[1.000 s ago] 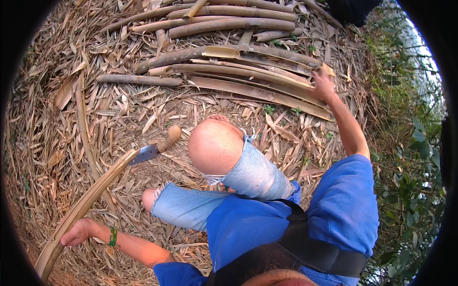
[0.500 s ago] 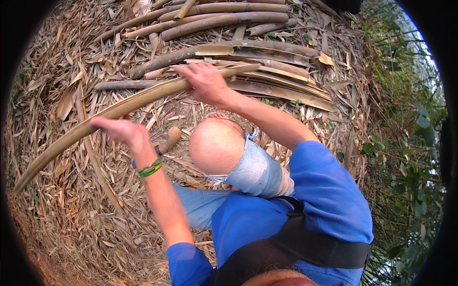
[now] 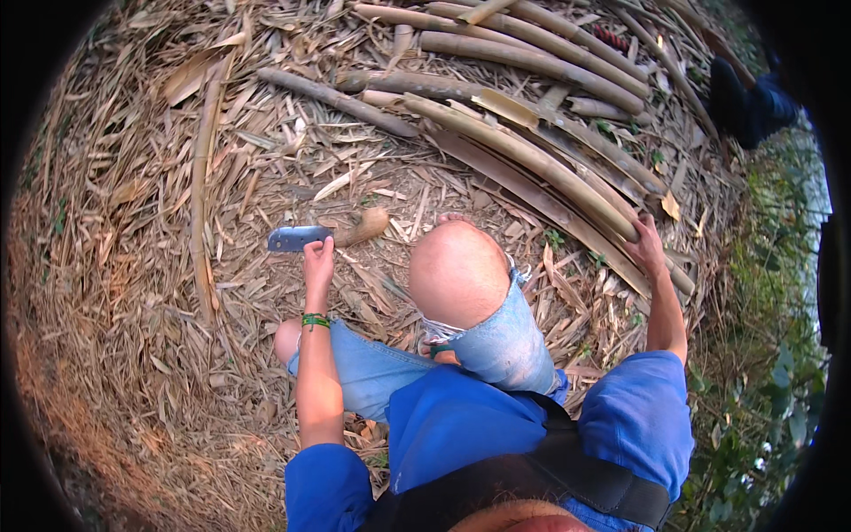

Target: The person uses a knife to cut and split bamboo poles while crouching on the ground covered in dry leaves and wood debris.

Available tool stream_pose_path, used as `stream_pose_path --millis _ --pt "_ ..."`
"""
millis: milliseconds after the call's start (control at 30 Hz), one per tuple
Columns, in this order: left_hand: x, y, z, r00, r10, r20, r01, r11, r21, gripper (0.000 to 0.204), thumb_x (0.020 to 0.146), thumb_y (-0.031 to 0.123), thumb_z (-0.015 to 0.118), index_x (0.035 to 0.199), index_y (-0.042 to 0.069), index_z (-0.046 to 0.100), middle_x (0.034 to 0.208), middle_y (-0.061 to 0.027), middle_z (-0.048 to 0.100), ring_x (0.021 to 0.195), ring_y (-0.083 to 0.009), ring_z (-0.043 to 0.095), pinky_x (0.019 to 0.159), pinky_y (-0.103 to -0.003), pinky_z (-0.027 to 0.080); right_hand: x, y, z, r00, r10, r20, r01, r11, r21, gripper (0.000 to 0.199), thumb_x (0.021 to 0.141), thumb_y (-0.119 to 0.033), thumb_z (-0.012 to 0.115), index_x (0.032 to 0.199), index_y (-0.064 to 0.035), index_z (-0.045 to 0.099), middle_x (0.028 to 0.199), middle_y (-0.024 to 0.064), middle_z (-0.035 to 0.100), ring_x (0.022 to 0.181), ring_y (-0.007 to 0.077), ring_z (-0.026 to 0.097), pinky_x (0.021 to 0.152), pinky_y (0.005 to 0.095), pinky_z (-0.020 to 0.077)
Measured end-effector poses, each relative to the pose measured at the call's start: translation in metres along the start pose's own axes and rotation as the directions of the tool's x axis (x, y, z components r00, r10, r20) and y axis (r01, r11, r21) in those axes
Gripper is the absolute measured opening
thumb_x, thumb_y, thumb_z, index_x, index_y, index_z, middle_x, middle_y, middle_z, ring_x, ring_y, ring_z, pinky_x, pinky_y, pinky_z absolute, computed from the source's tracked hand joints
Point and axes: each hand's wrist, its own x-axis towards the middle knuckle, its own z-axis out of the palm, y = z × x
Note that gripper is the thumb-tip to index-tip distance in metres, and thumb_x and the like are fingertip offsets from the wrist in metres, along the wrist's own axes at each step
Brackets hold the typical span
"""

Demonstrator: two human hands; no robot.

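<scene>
- Your left hand (image 3: 317, 259) has let go of the bamboo strip and now touches the cleaver (image 3: 297, 238), not yet gripping it.
- Your right hand (image 3: 649, 244) has laid that bamboo strip (image 3: 532, 160) on the far-right pile, still grasping its end.

Left hand (image 3: 316, 257) touching knife (image 3: 301, 237); right hand (image 3: 647, 244) gripping bamboo strip (image 3: 532, 160).
</scene>
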Motion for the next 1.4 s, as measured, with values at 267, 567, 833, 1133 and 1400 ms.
stream_pose_path --millis 267,567,833,1133,1400 --pt "-0.006 -0.009 0.016 0.999 -0.041 -0.028 0.039 0.997 -0.063 0.054 0.093 0.048 0.07 0.118 0.001 0.06 0.097 -0.0147 0.071 0.091 -0.0271 0.069 0.084 -0.039 0.053 0.088 -0.095 0.049 0.975 0.221 -0.013 -0.207 0.892 -0.402 0.065 0.082 -0.025 0.072 0.14 -0.0014 0.052 0.15 0.0261 0.041 0.141 0.0417 0.04 0.114 0.0585 0.0357" --pt "-0.034 -0.012 0.126 0.985 -0.146 0.096 0.15 0.988 -0.035 0.061 0.091 0.056 0.068 0.102 -0.004 0.065 0.09 -0.0188 0.07 0.087 -0.0251 0.068 0.079 -0.04 0.052 0.236 -0.396 0.145 0.83 -0.557 0.026 0.538 0.811 0.231 0.046 0.088 -0.033 0.071 0.123 -0.0033 0.064 0.126 0.0222 0.057 0.12 0.0394 0.058 0.102 0.0473 0.0491" --pt "0.001 0.049 0.146 0.664 -0.653 0.363 0.737 0.654 -0.172 0.071 0.09 0.063 0.064 0.088 -0.007 0.069 0.097 -0.0225 0.071 0.096 -0.0295 0.069 0.084 -0.041 0.051 0.446 -0.403 0.133 0.999 -0.007 0.033 -0.008 0.895 0.445 0.059 0.086 -0.043 0.071 0.123 0.0022 0.068 0.122 0.0272 0.068 0.117 0.0396 0.065 0.103 0.0434 0.0502" --pt "-0.022 0.038 0.171 0.578 -0.741 0.341 0.816 0.518 -0.257 0.074 0.088 0.065 0.065 0.099 -0.008 0.065 0.105 -0.0237 0.069 0.103 -0.0326 0.066 0.089 -0.042 0.05 0.583 -0.285 0.148 0.989 0.126 -0.083 -0.148 0.926 -0.348 0.071 0.078 -0.027 0.078 0.142 -0.0095 0.052 0.152 0.0107 0.045 0.144 0.0296 0.041 0.114 0.0614 0.0383" --pt "-0.05 0.035 0.154 0.544 -0.802 0.245 0.827 0.463 -0.32 0.079 0.085 0.067 0.067 0.108 -0.009 0.061 0.112 -0.0248 0.067 0.11 -0.0352 0.064 0.094 -0.044 0.049 0.607 -0.245 0.166 0.997 0.073 -0.023 -0.074 0.851 -0.52 0.077 0.074 -0.025 0.086 0.137 -0.0126 0.043 0.14 0.0175 0.052 0.13 0.0326 0.055 0.106 0.062 0.0426"
